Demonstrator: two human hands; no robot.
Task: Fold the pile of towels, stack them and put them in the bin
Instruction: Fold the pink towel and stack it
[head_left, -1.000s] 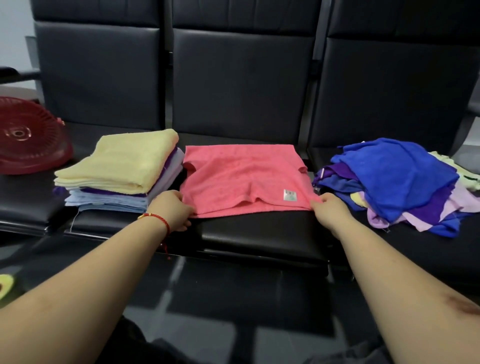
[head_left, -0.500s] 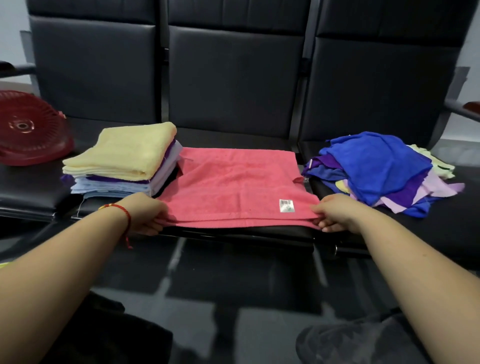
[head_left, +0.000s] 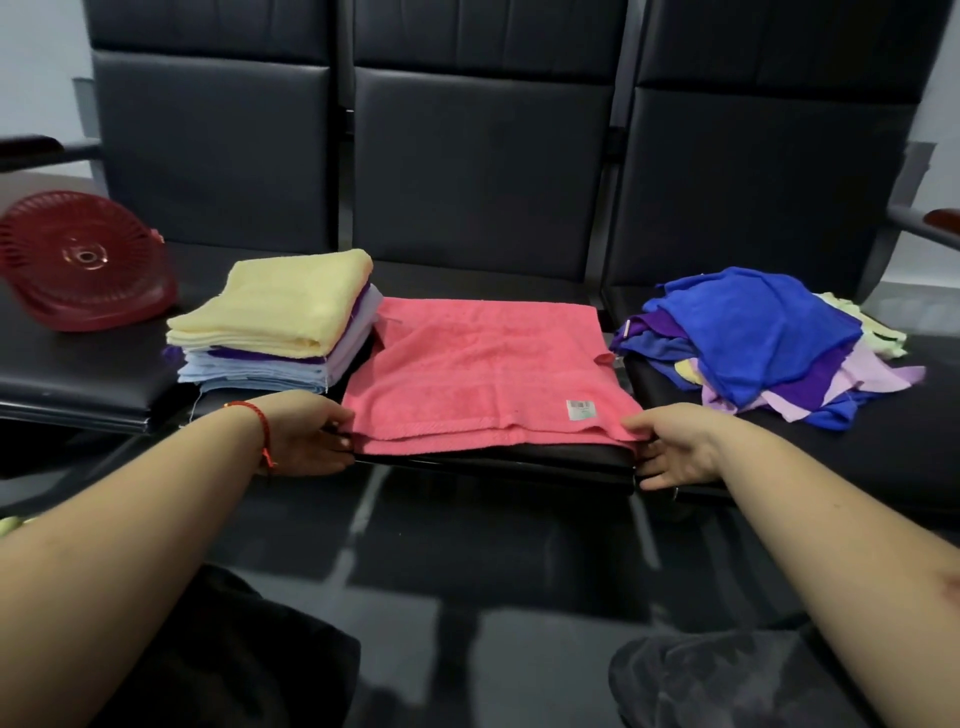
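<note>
A pink towel (head_left: 483, 369) lies folded once on the middle black seat, a white label near its front right corner. My left hand (head_left: 306, 439) pinches its front left corner at the seat edge. My right hand (head_left: 670, 447) pinches its front right corner. A stack of folded towels (head_left: 275, 322), yellow on top with purple and pale blue below, sits on the left seat against the pink towel. An unfolded pile of towels (head_left: 763, 343), blue on top, lies on the right seat.
A red plastic basket (head_left: 83, 260) lies tipped on its side at the far left of the bench. Black seat backs (head_left: 478, 176) rise behind the towels. A metal armrest (head_left: 924, 228) stands at the right. Dark glossy floor lies below.
Both hands drew the pink towel's front edge toward me to the front of the seat. It now lies flatter and wider.
</note>
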